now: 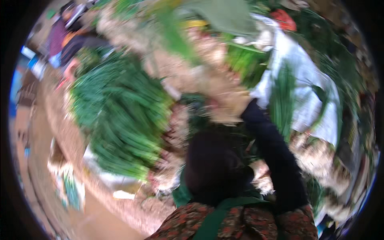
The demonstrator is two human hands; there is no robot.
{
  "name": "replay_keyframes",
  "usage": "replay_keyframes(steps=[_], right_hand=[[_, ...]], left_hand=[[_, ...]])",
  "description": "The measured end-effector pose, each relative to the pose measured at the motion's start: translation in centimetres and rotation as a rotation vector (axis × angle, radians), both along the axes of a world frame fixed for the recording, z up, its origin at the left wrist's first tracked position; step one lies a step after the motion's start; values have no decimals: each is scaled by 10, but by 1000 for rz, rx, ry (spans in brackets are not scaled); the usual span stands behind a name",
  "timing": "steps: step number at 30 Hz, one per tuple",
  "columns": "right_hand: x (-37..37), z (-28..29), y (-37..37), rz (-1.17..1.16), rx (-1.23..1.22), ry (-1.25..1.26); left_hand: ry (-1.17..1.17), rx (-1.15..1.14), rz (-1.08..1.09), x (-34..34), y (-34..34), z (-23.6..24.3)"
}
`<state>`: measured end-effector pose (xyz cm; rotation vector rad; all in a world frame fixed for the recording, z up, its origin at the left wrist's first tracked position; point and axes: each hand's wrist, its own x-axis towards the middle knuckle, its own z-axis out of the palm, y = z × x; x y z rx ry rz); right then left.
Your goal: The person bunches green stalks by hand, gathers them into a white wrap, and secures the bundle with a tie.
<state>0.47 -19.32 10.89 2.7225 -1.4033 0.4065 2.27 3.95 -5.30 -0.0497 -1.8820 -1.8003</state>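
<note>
Motion smears the whole view. From the lower right my right arm, in a dark sleeve, reaches up to the middle. My right hand [237,106] is a pale blur at its end, over brown, root-like litter; its fingers cannot be made out. Just left of it is a small reddish patch, too smeared to name. My left hand is not discernible. Left of the middle lies a large heap of green onions [120,112], reddish-white bulbs and roots facing right. A smaller bunch of green onions [248,62] is beyond my right hand. Streaked green leaves [176,36] show at the top.
On the right a white sack sheet [306,76] carries long green onions [282,100], with a pile of pale roots [314,156] below it. Something red [284,20] lies at upper right. Another person [74,40] is at upper left. Cardboard boxes [26,90] stand at far left.
</note>
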Motion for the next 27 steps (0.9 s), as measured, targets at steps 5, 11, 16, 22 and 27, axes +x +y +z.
replay_keyframes(steps=[5, 11, 16, 22, 27], right_hand=[[47, -2, 4, -296, 103, -725], [-230, -61, 177, -1061, -101, -945], [-293, -112, 260, -1780, 352, -413], [-243, -110, 257, -1786, 363, -397], [-151, -123, 331, -1144, 190, -26]], left_hand=[[-198, 836, -392, 17, -17, -74], [-247, 1410, -293, -15, -58, 54], [-184, 1639, -259, -28, -51, 64], [-236, 1701, -73, -31, -46, 70], [-447, 1367, -302, -35, -55, 65]])
